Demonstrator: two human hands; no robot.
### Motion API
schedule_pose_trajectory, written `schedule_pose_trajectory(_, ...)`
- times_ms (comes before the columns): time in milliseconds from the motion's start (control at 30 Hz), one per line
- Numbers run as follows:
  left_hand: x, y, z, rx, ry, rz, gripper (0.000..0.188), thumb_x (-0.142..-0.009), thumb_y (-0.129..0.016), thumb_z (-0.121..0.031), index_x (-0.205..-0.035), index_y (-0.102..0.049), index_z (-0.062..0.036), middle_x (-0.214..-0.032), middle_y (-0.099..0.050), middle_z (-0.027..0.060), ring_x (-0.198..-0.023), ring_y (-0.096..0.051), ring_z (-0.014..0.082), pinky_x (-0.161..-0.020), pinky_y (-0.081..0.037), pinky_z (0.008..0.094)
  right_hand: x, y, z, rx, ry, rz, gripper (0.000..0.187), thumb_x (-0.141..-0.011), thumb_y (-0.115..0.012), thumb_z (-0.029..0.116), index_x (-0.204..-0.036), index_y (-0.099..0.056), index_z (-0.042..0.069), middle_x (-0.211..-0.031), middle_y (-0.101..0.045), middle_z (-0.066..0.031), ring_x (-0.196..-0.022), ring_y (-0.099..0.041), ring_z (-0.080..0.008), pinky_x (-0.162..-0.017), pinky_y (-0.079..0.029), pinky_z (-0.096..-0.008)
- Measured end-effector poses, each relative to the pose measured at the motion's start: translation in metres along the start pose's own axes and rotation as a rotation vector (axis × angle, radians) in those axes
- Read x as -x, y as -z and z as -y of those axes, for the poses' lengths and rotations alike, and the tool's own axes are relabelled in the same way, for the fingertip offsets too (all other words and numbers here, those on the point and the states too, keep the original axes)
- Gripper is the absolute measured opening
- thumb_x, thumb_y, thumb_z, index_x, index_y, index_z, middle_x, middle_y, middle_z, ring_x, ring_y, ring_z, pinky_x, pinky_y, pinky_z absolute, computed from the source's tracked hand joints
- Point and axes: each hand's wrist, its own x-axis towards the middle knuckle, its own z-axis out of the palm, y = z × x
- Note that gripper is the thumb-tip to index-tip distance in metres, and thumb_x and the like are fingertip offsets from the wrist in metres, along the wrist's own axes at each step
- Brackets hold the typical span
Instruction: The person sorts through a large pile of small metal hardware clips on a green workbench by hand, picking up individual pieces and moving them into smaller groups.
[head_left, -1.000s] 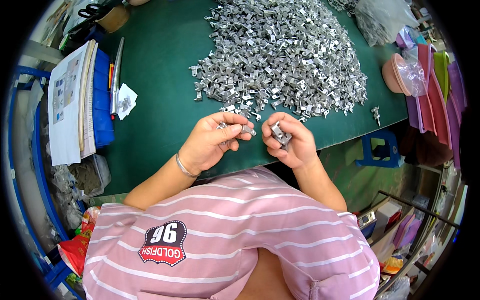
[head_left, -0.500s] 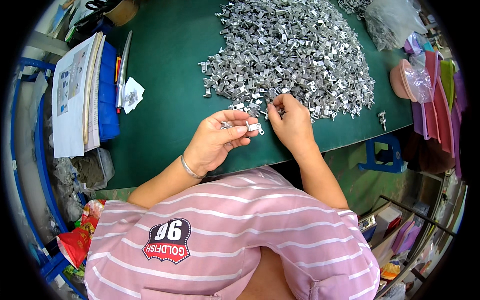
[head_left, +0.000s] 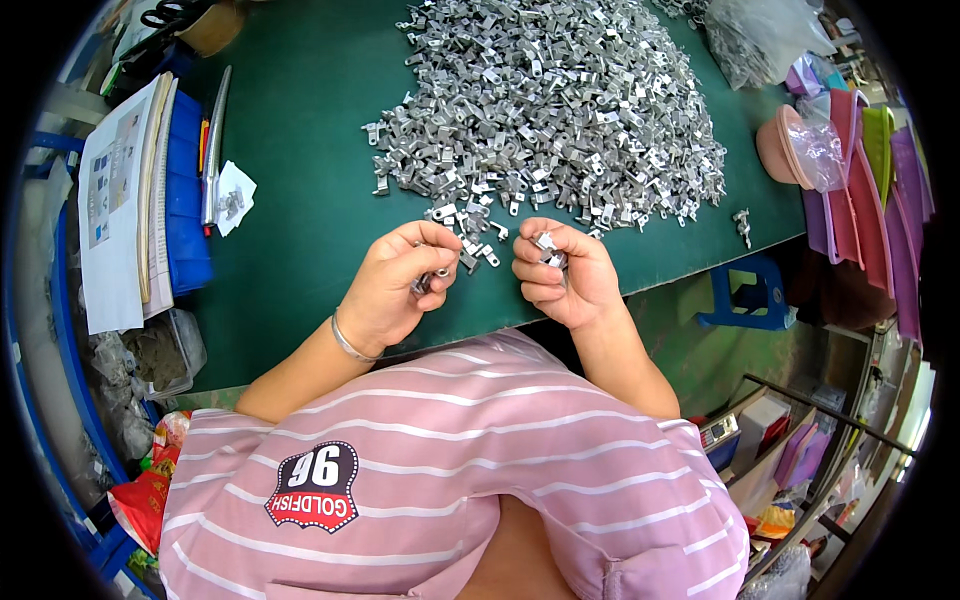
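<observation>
Head view: person in pink-and-white striped shirt sits at green tabletop. Left hand, silver bangle at wrist, curls mostly closed around small metal brackets; whether thumb and forefinger pinch another, cannot tell. Right hand, well apart from left, folds fingers over bright metal pieces. Broad bracket heap spreads beyond both hands toward far side, several loose brackets at near edge. Blue bin at left; pink tub at far right.
</observation>
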Motion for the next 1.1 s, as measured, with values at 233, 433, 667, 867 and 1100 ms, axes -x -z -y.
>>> schedule_pose_trajectory(233, -0.004, 0.006, -0.006, -0.042, -0.101, -0.054, 0.008, -0.084, -0.058, -0.004, -0.092, -0.057, -0.0027, -0.069, -0.051, 0.0018, -0.06, -0.044, 0.0068, -0.041, -0.029, 0.0174, 0.005, 0.007, 0.0, -0.058, -0.01, 0.051, 0.021, -0.085, -0.047, 0.011, -0.098, -0.057, -0.002, -0.077, -0.053, -0.0107, -0.054, -0.043, -0.0127, -0.04, -0.032, -0.0214)
schedule_pose_trajectory(433, -0.02, 0.006, -0.017, -1.137, -0.774, -0.185, 0.01, -0.08, -0.066, -0.006, -0.089, -0.065, -0.0016, -0.072, -0.058, 0.0012, -0.063, -0.053, 0.0096, -0.051, -0.04, 0.0235, 0.012, -0.008, 0.001, 0.299, 0.244, -0.078, 0.026, -0.09, -0.05, 0.025, -0.089, -0.061, 0.002, -0.078, -0.06, -0.0129, -0.062, -0.054, -0.0176, -0.041, -0.035, -0.0223)
schedule_pose_trajectory(667, -0.038, -0.006, -0.004, -1.499, -0.795, -0.142, 0.015, -0.074, -0.072, -0.01, -0.085, -0.064, -0.0034, -0.075, -0.058, 0.0087, -0.063, -0.058, 0.0214, -0.057, -0.046, 0.0314, -0.012, -0.019, -0.012, 2.141, 0.657, -0.453, 0.019, -0.073, -0.071, 0.014, -0.088, -0.066, 0.004, -0.075, -0.063, -0.0115, -0.067, -0.061, -0.0281, -0.063, -0.05, -0.0358)
schedule_pose_trajectory(867, -0.04, -0.004, -0.003, -1.407, -0.818, -0.134, 0.013, -0.075, -0.07, -0.006, -0.084, -0.061, -0.0032, -0.075, -0.059, 0.0087, -0.063, -0.058, 0.0191, -0.058, -0.047, 0.0298, -0.008, -0.017, -0.009, 1.897, 0.716, -0.46, 0.012, -0.075, -0.069, 0.004, -0.087, -0.068, 0.003, -0.078, -0.064, -0.0118, -0.069, -0.063, -0.0241, -0.063, -0.05, -0.0316)
schedule_pose_trajectory(1100, -0.021, -0.006, -0.001, -1.064, -0.675, -0.172, 0.011, -0.074, -0.068, -0.001, -0.082, -0.062, -0.0017, -0.077, -0.063, 0.0073, -0.07, -0.061, 0.0156, -0.061, -0.048, 0.0251, -0.002, -0.009, -0.009, 1.542, 0.691, -0.384, 0.012, -0.075, -0.066, -0.001, -0.087, -0.068, 0.0, -0.085, -0.066, -0.0082, -0.079, -0.063, -0.0171, -0.071, -0.049, -0.0273)
